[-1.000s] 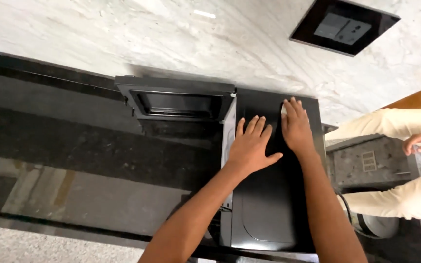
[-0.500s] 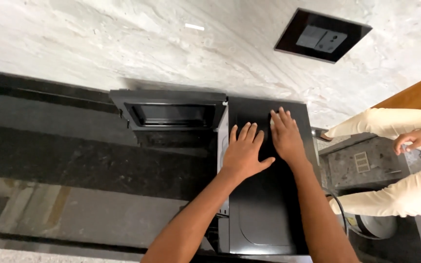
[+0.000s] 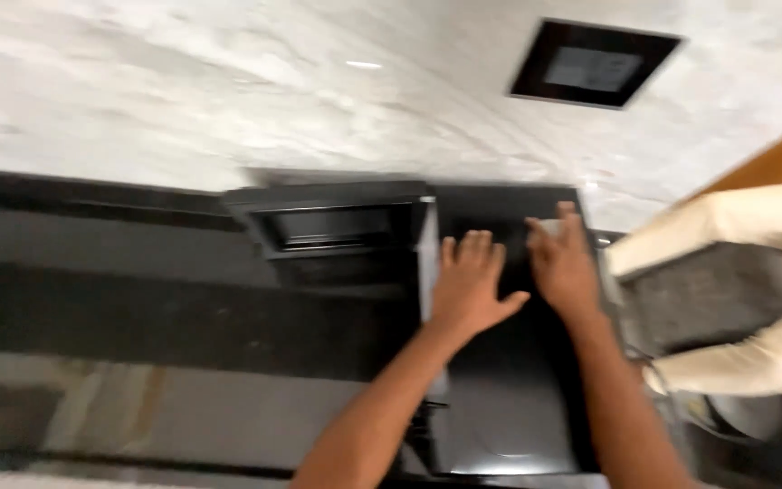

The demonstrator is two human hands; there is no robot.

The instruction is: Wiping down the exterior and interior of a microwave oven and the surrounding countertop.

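Against the white marble wall (image 3: 183, 100), my left hand (image 3: 468, 285) and right hand (image 3: 565, 267) lie flat and open, gripping nothing, atop the black box (image 3: 509, 398), dark counter (image 3: 138, 308) stretching leftward, another person's pale trousers (image 3: 753, 222) close right.

marble wall (image 3: 183, 81) | dark wall panel (image 3: 593, 63) | seated person's pale trousers (image 3: 744, 222) | dark counter (image 3: 92, 299)

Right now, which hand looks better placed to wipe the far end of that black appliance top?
Probably the right hand: it lies further up the black appliance top, on a small white cloth. The left hand rests flat, nearer.
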